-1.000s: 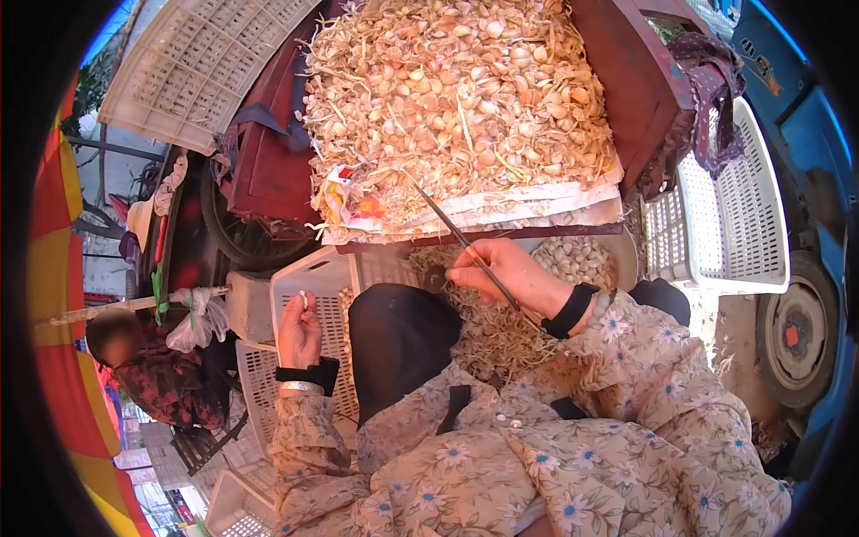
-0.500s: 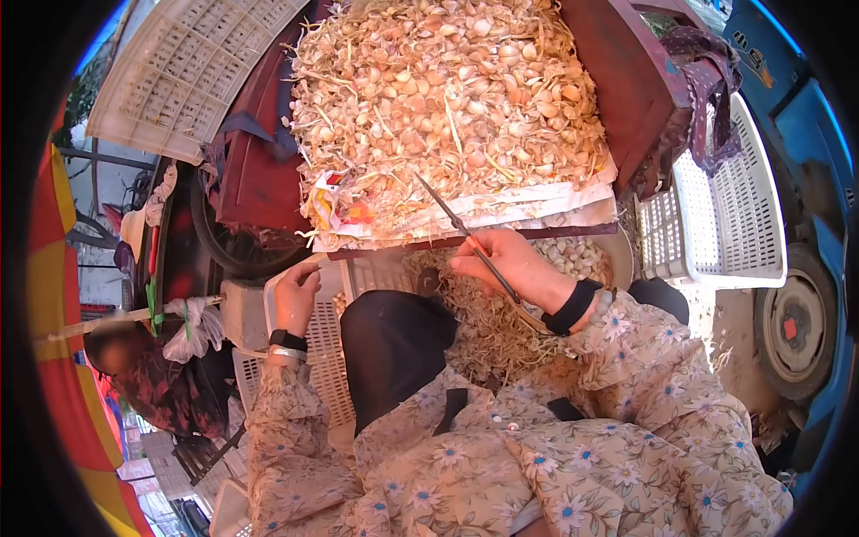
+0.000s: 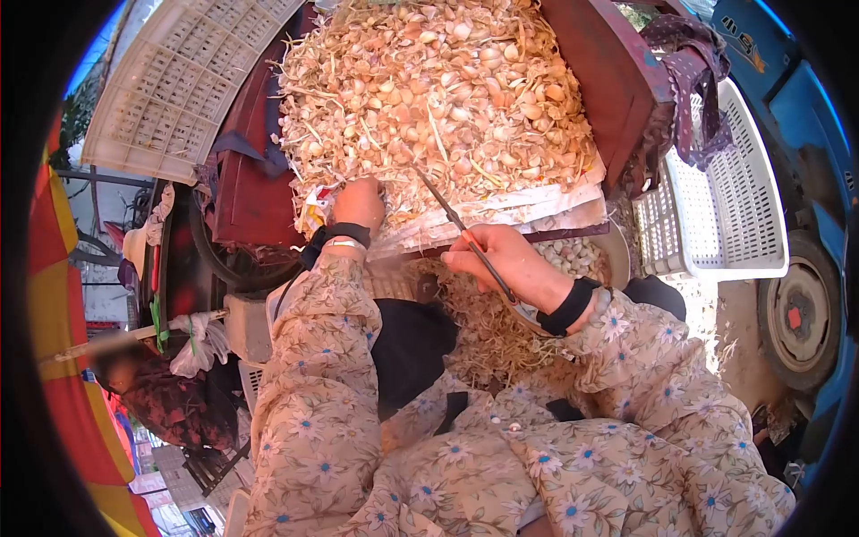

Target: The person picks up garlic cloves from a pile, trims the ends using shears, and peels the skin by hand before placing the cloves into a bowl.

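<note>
A big heap of garlic bulbs with dry stalks lies on paper sheets on a red cart. My left hand reaches up to the near left edge of the heap, fingers down among the bulbs; whether it grips one is hidden. My right hand is closed around thin scissors whose blades point up toward the heap. Below my right hand lies a pile of cut stalks on my lap.
A round basin of trimmed garlic sits right of my right hand. White plastic crates stand at the right, upper left and under my left arm. Another person crouches at the lower left. A blue vehicle's wheel is at the far right.
My left hand has risen from the white crate at my left knee up to the edge of the garlic heap. My right hand with the scissors has hardly moved.
</note>
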A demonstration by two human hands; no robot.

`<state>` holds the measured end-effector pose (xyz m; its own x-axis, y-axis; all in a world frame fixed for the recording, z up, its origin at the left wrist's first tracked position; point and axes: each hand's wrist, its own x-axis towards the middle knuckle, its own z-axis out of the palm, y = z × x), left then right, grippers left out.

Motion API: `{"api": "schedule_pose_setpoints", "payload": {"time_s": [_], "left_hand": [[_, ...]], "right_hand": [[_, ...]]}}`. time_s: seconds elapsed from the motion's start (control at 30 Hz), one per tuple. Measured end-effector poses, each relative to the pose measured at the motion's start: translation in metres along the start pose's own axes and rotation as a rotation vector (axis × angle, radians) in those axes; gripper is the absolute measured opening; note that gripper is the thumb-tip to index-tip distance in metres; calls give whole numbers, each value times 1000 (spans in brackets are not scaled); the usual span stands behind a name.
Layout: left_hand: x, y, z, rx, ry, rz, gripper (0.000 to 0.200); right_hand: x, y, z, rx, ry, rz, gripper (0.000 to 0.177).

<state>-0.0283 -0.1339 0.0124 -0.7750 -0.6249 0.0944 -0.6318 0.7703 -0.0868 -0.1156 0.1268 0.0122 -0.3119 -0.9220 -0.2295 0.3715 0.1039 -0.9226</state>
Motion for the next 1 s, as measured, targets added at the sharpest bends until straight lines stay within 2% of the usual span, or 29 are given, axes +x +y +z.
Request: {"api": "schedule_pose_setpoints", "payload": {"time_s": [0.07, 0.1, 0.2, 0.23, 0.33, 0.37, 0.47, 0.57, 0.67, 0.7, 0.8, 0.83, 0.97, 1.0], "left_hand": [[-9, 3, -4, -36, 0, -14, 16], [-8, -3, -3, -2, -29, 54, 18], [-19, -11, 1, -156, 37, 95, 17], [-22, -14, 4, -183, 78, 72, 22], [-31, -19, 7, -414, 118, -79, 18], [-34, -21, 12, -311, 161, 24, 16], [-38, -8, 3, -256, 297, 54, 13], [-26, -12, 14, -581, 309, -75, 17], [-22, 16, -8, -1005, 160, -205, 12], [-15, 21, -9, -1052, 172, -150, 8], [14, 42, -13, -1112, 63, -178, 9], [21, 46, -13, -1015, 32, -156, 16], [40, 39, 18, -405, 195, 123, 31], [38, 41, 14, -423, 178, 106, 31]], "right_hand": [[-2, 0, 0, -1, -4, -10, 26], [-3, -1, 0, -7, -1, -9, 27], [-4, 0, -4, -77, -13, -3, 26], [-4, 1, -5, -109, -22, -1, 26], [-2, 2, -7, -87, -30, -6, 26], [-3, 3, -6, -69, -11, -16, 26], [-2, 2, -2, -57, 25, -46, 27], [-2, 0, -4, -122, 44, -81, 27], [-1, -7, -9, -136, 91, -123, 26], [-1, -11, -11, -114, 115, -118, 26], [0, -14, -20, -26, 140, -134, 25], [1, -15, -22, -19, 158, -138, 25], [-1, -18, -25, 25, 168, -126, 26], [-2, -19, -25, 29, 165, -115, 26]]}}
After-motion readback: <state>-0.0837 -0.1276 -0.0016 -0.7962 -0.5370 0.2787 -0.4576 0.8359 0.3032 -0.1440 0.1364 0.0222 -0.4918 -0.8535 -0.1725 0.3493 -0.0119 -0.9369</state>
